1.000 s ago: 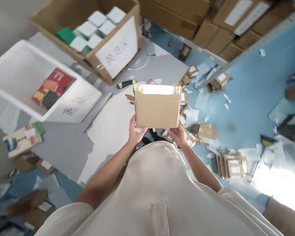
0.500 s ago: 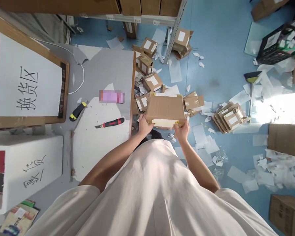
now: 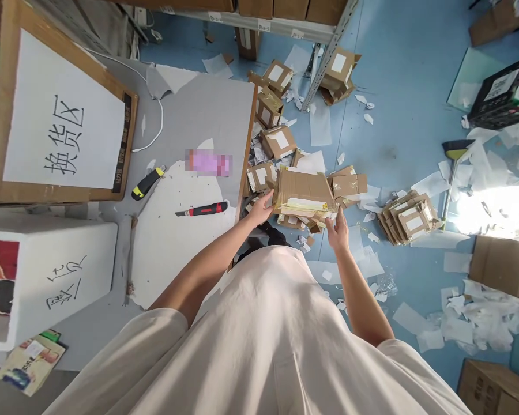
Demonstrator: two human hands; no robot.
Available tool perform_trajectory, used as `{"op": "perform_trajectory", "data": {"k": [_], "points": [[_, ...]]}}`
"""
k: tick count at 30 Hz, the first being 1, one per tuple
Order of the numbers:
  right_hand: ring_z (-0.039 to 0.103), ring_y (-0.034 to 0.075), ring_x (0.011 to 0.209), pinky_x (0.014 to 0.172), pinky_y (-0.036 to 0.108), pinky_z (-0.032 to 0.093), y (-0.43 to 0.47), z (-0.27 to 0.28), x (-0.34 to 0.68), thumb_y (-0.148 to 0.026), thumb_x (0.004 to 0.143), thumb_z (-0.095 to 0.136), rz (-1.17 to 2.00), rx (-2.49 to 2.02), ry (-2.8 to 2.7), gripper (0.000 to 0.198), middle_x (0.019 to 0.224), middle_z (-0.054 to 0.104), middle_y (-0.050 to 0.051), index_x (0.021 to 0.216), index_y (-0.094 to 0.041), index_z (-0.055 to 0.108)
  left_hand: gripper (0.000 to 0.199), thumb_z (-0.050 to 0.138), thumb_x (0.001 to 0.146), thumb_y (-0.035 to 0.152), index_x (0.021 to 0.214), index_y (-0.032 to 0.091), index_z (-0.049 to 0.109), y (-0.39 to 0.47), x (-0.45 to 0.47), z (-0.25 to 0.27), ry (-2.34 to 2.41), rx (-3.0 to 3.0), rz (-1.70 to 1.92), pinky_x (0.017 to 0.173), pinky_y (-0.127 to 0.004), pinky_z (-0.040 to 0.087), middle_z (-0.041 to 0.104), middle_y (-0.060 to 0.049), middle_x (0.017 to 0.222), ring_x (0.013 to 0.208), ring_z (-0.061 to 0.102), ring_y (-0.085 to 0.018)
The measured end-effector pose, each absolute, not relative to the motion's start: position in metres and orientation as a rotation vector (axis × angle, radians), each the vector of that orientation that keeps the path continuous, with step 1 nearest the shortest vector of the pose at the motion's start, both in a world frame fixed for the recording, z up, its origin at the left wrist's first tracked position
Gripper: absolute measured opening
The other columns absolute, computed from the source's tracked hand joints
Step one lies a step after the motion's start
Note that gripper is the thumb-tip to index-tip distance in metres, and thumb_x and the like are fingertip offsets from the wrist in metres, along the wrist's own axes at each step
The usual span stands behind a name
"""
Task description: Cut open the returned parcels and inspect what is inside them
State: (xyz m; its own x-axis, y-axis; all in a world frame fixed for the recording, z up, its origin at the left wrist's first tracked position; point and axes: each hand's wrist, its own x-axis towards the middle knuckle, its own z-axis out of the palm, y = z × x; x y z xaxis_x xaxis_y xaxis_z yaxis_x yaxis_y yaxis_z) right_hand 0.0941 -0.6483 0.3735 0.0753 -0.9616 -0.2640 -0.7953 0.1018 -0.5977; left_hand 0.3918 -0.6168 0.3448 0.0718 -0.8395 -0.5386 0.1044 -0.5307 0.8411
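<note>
A brown cardboard box (image 3: 305, 185) with yellowish tape and a white label strip is in front of me, above the floor just right of the table edge. It looks flatter than a full box, its near side tilted. At its left edge my left hand (image 3: 262, 208) is closed on the cardboard. My right hand (image 3: 339, 231) is at the near right corner, fingers and thumb about the edge. To the left, a red and black utility knife (image 3: 202, 209), a yellow and black cutter (image 3: 148, 183) and a blurred pink-purple packet (image 3: 210, 163) lie on the table.
Several small cartons (image 3: 277, 142) lie on the blue floor beyond the box. Flattened cartons (image 3: 409, 219) are stacked to the right amid scattered paper. A metal shelf post (image 3: 331, 55) stands ahead. On the left are a white foam box (image 3: 69, 259) and a large carton (image 3: 130, 144).
The cardboard box now looks lower and flatter, its top tilted. My right hand has moved right and slightly nearer to me, and my left hand slightly right. The whole view has shifted.
</note>
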Motion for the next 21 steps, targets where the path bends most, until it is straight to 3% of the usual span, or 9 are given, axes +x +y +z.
{"op": "perform_trajectory", "data": {"k": [2, 4, 8, 11, 16, 21], "points": [[0.052, 0.03, 0.123, 0.093, 0.045, 0.047, -0.651, 0.37, 0.096, -0.055, 0.084, 0.046, -0.397, -1.645, 1.804, 0.072, 0.139, 0.048, 0.02, 0.144, -0.016, 0.037, 0.073, 0.061, 0.082, 0.021, 0.148, 0.028, 0.032, -0.61, 0.399, 0.351, -0.766, 1.608, -1.563, 0.118, -0.04, 0.027, 0.023, -0.004, 0.159, 0.144, 0.026, -0.025], [0.053, 0.029, 0.124, 0.093, 0.044, 0.049, -0.657, 0.367, 0.105, -0.051, 0.081, 0.05, -0.414, -1.585, 1.778, 0.078, 0.146, 0.041, 0.02, 0.148, -0.016, 0.03, 0.076, 0.059, 0.084, 0.02, 0.151, 0.028, 0.025, -0.598, 0.41, 0.357, -0.756, 1.599, -1.548, 0.114, -0.041, 0.033, 0.02, -0.007, 0.16, 0.141, 0.034, -0.026], [0.068, 0.024, 0.095, 0.086, 0.043, 0.053, -0.678, 0.368, 0.149, -0.044, 0.079, 0.051, -0.321, -1.714, 1.499, 0.067, 0.134, 0.055, 0.02, 0.139, -0.016, 0.043, 0.064, 0.061, 0.083, 0.026, 0.143, 0.017, 0.04, -0.558, 0.435, 0.37, -0.641, 1.7, -1.326, 0.108, -0.043, 0.041, 0.046, -0.017, 0.146, 0.128, 0.052, -0.027], [0.069, 0.021, 0.079, 0.081, 0.041, 0.055, -0.695, 0.374, 0.206, -0.044, 0.082, 0.048, -0.24, -1.912, 1.137, 0.054, 0.112, 0.068, 0.017, 0.128, -0.015, 0.054, 0.052, 0.066, 0.079, 0.03, 0.128, 0.013, 0.056, -0.512, 0.452, 0.385, -0.446, 1.817, -1.037, 0.102, -0.044, 0.046, 0.062, -0.018, 0.127, 0.116, 0.061, -0.027], [0.069, 0.022, 0.079, 0.076, 0.042, 0.057, -0.694, 0.39, 0.348, -0.044, 0.084, 0.047, -0.025, -2.08, 0.394, 0.044, 0.098, 0.072, 0.013, 0.117, -0.016, 0.06, 0.047, 0.065, 0.08, 0.035, 0.123, 0.018, 0.059, -0.39, 0.456, 0.421, 0.032, 1.917, -0.517, 0.094, -0.04, 0.05, 0.066, -0.014, 0.119, 0.102, 0.066, -0.023], [0.069, 0.028, 0.074, 0.075, 0.05, 0.056, -0.634, 0.418, 0.491, -0.042, 0.083, 0.051, 0.262, -2.131, -0.242, 0.028, 0.092, 0.072, 0.013, 0.1, -0.026, 0.066, 0.051, 0.063, 0.08, 0.04, 0.125, 0.017, 0.058, -0.273, 0.371, 0.443, 0.641, 1.872, -0.04, 0.092, -0.039, 0.05, 0.065, -0.014, 0.121, 0.102, 0.066, -0.023]]}}
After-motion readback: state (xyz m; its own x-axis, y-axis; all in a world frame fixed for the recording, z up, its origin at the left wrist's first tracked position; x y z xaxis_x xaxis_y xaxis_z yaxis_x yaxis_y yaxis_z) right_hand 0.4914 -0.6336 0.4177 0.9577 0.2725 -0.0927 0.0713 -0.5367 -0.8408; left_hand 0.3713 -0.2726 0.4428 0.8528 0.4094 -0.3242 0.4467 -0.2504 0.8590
